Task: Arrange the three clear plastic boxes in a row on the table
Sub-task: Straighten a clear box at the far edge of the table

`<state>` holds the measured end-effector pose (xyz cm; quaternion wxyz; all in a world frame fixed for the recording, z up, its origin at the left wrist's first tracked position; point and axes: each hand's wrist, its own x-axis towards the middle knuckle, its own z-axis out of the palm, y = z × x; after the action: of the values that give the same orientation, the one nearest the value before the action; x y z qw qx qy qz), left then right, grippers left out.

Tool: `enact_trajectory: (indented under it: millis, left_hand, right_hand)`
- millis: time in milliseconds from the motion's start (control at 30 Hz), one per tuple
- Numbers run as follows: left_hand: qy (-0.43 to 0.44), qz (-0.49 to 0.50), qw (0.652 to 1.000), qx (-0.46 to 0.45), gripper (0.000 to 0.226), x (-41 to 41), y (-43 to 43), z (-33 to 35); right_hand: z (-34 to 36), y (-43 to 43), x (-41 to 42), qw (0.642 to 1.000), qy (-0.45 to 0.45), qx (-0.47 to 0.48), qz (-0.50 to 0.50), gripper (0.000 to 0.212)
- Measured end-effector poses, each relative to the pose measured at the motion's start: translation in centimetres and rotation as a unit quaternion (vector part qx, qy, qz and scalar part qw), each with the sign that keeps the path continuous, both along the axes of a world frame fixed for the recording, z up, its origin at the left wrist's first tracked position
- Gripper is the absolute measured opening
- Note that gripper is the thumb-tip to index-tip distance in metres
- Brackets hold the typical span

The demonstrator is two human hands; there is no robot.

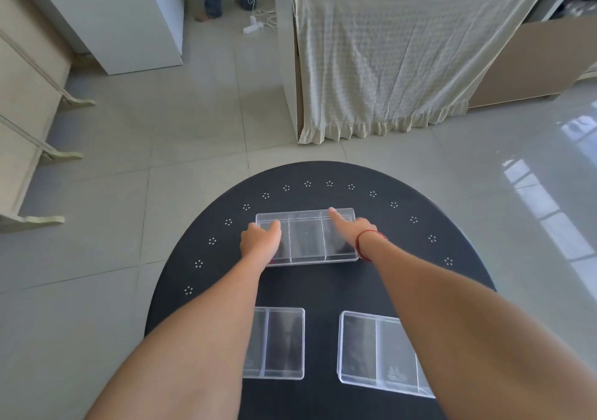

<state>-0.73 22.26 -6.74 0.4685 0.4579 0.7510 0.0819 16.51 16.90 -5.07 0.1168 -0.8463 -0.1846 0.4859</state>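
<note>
On the dark round table (323,290), three clear plastic boxes lie flat: the far box (307,240), divided into three compartments, sits crosswise toward the far side, while the near-left box (281,343) and the near-right box (371,348) lie well apart from each other near the person, partly hidden under the forearms. The left hand (260,242) rests loosely curled on the far box's left end, thumb on its top, not closed around it. The right hand (353,230), a red string (370,235) at its wrist, lies on the right end with the forefinger stretched toward the far edge.
</note>
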Motion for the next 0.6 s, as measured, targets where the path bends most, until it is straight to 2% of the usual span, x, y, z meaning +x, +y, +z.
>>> enact_trajectory:
  millis: [100, 200, 333, 433, 533, 600]
  left_hand:
    - [-0.015, 0.042, 0.999, 0.008, 0.074, 0.3, -0.6, 0.8]
    - [-0.051, 0.078, 0.994, 0.054, 0.081, 0.6, -0.8, 1.7]
    - [-0.095, 0.073, 0.988, 0.102, 0.06, 0.9, -1.4, 3.2]
    - [-0.124, 0.05, 0.984, 0.121, 0.043, 1.0, -2.3, 3.8]
    - [-0.148, 0.035, 0.983, 0.104, 0.041, 0.7, -3.5, 4.2]
    - [-0.133, 0.014, 0.986, 0.101, 0.043, 0.5, -4.1, 4.5]
  right_hand:
    - [0.6, -0.6, 0.1, 0.999, 0.017, 0.014, -0.035, 0.1]
    - [1.8, -0.8, 0.3, 0.991, 0.002, 0.089, -0.097, 0.092]
    - [3.0, -1.3, 0.5, 0.977, 0.001, 0.137, -0.162, 0.091]
    - [3.2, -2.4, 0.4, 0.975, -0.012, 0.13, -0.181, 0.086]
    - [3.1, -3.8, 0.1, 0.97, -0.033, 0.131, -0.201, 0.072]
    - [3.0, -4.8, 0.0, 0.962, -0.029, 0.14, -0.232, 0.062]
